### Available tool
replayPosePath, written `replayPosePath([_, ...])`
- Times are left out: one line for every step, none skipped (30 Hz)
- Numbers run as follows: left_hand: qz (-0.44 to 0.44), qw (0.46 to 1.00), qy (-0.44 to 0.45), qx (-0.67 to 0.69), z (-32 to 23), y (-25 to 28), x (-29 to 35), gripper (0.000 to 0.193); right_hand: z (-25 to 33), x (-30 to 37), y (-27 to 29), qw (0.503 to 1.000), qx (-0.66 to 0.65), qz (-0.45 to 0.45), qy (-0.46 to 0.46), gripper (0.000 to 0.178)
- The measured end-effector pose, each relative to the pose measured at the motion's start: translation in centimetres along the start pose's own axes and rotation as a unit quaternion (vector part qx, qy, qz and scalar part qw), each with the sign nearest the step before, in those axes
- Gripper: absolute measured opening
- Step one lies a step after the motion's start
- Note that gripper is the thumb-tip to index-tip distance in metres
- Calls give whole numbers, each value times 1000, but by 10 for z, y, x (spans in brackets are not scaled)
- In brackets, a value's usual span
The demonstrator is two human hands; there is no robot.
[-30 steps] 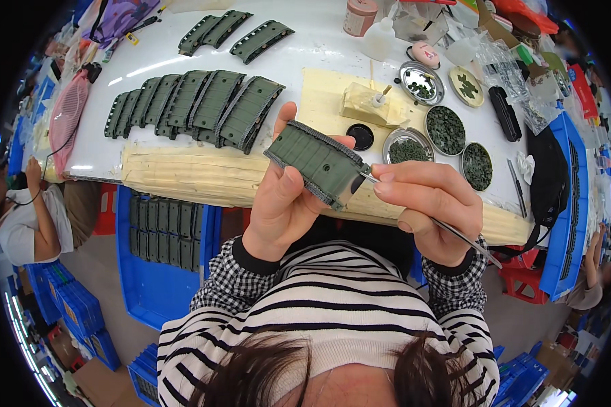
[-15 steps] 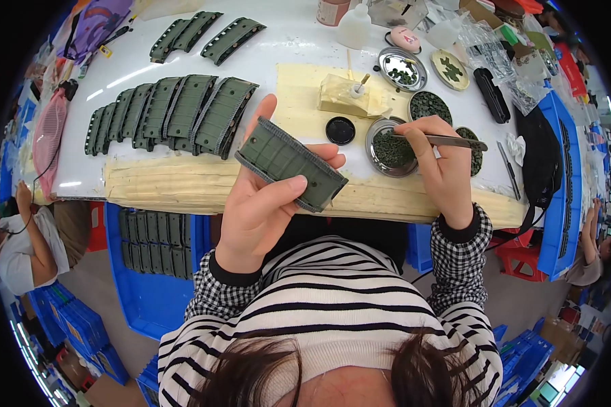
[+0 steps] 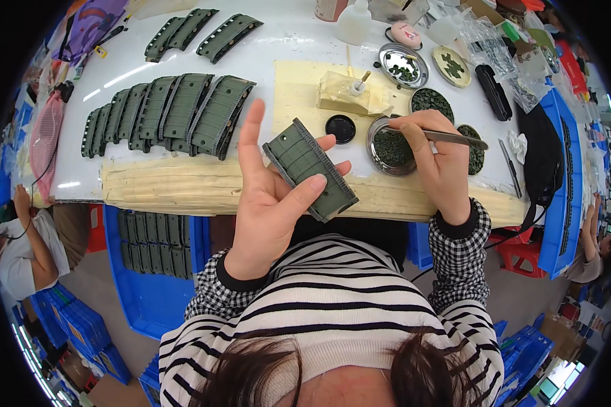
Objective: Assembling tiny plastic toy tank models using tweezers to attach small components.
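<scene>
My left hand (image 3: 268, 203) holds a curved dark green panel (image 3: 309, 169) with ridged grey edges, thumb on its face and index finger stretched away from it. Between the fingers of my right hand (image 3: 438, 159) is a pair of metal tweezers (image 3: 455, 138). Their tips are over a round metal dish (image 3: 373, 152) of small dark green bits, and I cannot make out whether they grip one. A black round cap (image 3: 340, 129) lies left of this dish. Several similar green panels (image 3: 176, 112) stand in a row at the left of the table.
More dishes of green pieces (image 3: 431, 102) stand behind and right of my right hand. A tape-wrapped block (image 3: 349, 95) sits on yellowish paper. A blue crate (image 3: 149, 298) with more panels is below the table edge. Other people are at both sides.
My left hand has shifted slightly right and turned the panel to a steeper slant, with its index finger now more extended. The tweezers stay at the dish, their tips moved slightly left.
</scene>
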State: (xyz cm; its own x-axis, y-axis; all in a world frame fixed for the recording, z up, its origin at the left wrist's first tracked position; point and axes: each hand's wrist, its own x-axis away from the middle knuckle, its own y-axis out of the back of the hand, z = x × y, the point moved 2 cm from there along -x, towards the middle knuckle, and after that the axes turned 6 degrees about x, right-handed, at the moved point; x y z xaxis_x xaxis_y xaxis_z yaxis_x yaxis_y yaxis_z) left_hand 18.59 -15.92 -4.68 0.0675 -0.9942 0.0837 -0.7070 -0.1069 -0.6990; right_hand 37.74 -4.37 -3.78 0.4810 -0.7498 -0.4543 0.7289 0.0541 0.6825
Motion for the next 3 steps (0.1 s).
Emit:
replayPosePath([7, 1000, -1, -3, 2, 2, -1, 62, 7, 0, 4, 1000, -22, -9, 5, 10])
replayPosePath([10, 1000, -4, -7, 5, 5, 0, 63, 15, 0, 7, 999, -48, -16, 11, 10])
replayPosePath([6, 1000, -5, -8, 5, 5, 1, 63, 23, 0, 10, 998, -56, 0, 38, 11])
